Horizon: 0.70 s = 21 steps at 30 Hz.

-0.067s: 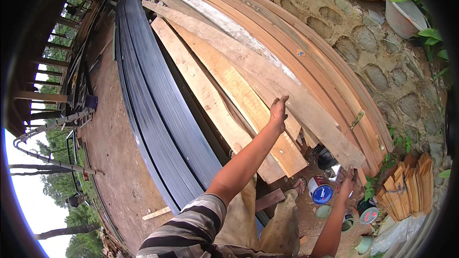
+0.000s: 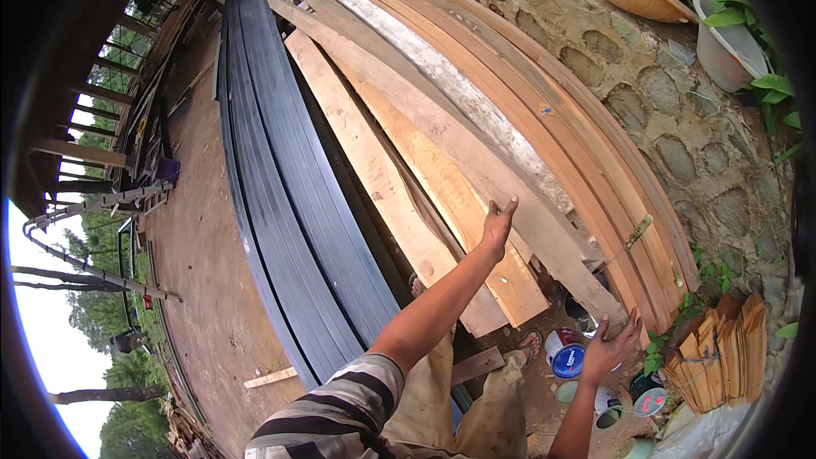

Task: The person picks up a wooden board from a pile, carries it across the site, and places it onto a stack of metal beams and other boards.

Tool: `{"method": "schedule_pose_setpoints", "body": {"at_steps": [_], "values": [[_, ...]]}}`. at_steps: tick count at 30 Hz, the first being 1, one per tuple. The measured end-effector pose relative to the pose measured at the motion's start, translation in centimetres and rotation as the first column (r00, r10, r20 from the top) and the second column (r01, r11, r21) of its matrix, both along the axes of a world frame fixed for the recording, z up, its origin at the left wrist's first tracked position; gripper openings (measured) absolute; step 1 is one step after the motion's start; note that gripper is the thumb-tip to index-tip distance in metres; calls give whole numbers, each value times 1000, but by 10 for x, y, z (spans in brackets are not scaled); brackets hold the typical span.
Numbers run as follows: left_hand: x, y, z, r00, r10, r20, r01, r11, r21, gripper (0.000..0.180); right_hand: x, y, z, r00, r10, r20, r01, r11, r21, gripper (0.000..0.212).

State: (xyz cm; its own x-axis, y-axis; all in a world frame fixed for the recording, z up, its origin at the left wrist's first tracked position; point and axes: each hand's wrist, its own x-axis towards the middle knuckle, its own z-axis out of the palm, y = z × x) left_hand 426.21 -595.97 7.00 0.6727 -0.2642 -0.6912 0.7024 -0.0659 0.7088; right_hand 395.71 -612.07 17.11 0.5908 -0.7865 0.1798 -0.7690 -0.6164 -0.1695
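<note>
1. At the weathered plank's near end [image 2: 605, 302], right hand [image 2: 608, 350] with fingers splayed; can't tell if they grip.
2. Left hand [image 2: 496, 229] at its edge, digits parted, hold unclear.
3. Nearby, metal can [image 2: 567, 361]: white lettering, blue lid!

Long metal lengths [image 2: 280, 170] lie on the ground [image 2: 195, 263] at left, with a ladder [image 2: 102, 204] farther left. To their right, two planks [image 2: 374, 161] run side by side; an upper plank [image 2: 544, 221] partly overlaps the right one. The left hand [image 2: 498, 225] is at the upper plank's left edge, the right hand [image 2: 612, 348] at its near end. Stacked boards [image 2: 544, 119] lie right of it, along a stone wall [image 2: 671, 153] that has two basins [image 2: 731, 47] on its far part. Cans [image 2: 568, 361] stand on the ground before the planks' near ends, around the right hand; a bundle of wood pieces [image 2: 718, 357] sits right of them, near the wall.
</note>
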Motion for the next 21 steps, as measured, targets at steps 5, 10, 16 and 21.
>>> {"method": "schedule_pose_setpoints", "body": {"at_steps": [5,10,16,21], "values": [[-12,18,-31,982,190,-1,-188,972,143,122,38,-2,-30,880,441,-176,-323,828,459,91],[-44,67,-74,982,183,49,-185,982,46,116,8,61,-102,775,590,-229,-314,672,671,108],[-22,26,-85,882,113,458,-350,806,477,98,-19,137,-151,870,442,-218,-217,741,635,110],[-60,117,-113,883,-41,468,-292,734,613,90,-10,128,-165,890,387,-240,-130,721,681,101]]}}
